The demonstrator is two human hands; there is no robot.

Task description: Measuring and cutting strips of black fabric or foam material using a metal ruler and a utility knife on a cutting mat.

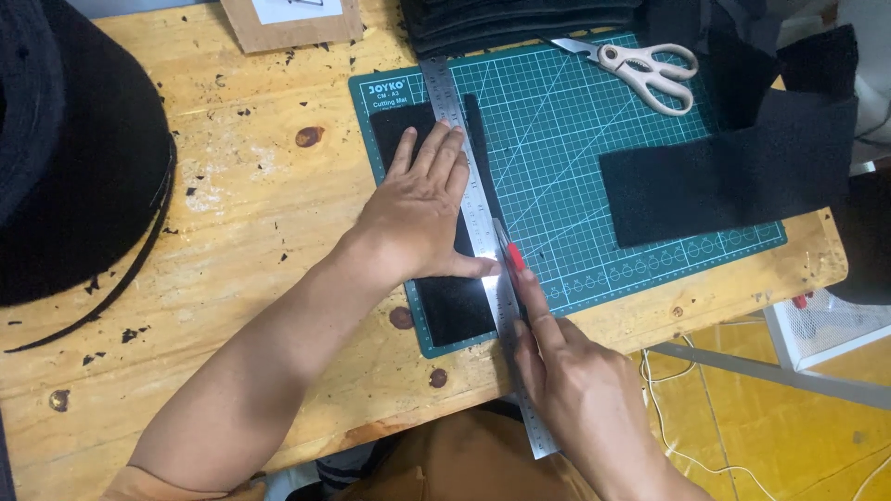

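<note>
The left hand point(422, 209) lies flat, fingers spread and grip released, pressing a black felt piece point(445, 306) and the long steel ruler point(483, 241) down onto the green cutting mat point(575, 139). Its thumb rests against the ruler's left side. The ruler runs from the mat's far edge toward the near edge of the wooden counter point(251, 195) and sticks out past that edge. The right hand point(575, 390) is clenched around a red-tipped craft knife point(509, 250), index finger stretched along its back, with the blade set against the ruler's right side, just beside the left thumb. A narrow black strip point(478, 148) lies on the mat along the ruler's right side, farther up. The felt piece sits at the mat's left edge, partly under the left hand. A larger black felt sheet point(705, 186) covers the mat's right part and reaches over the counter's right edge. White-handled scissors point(640, 70) lie at the mat's far edge. Black scraps dot the counter, and a big dark fabric mass point(65, 158) sits at its left edge
</note>
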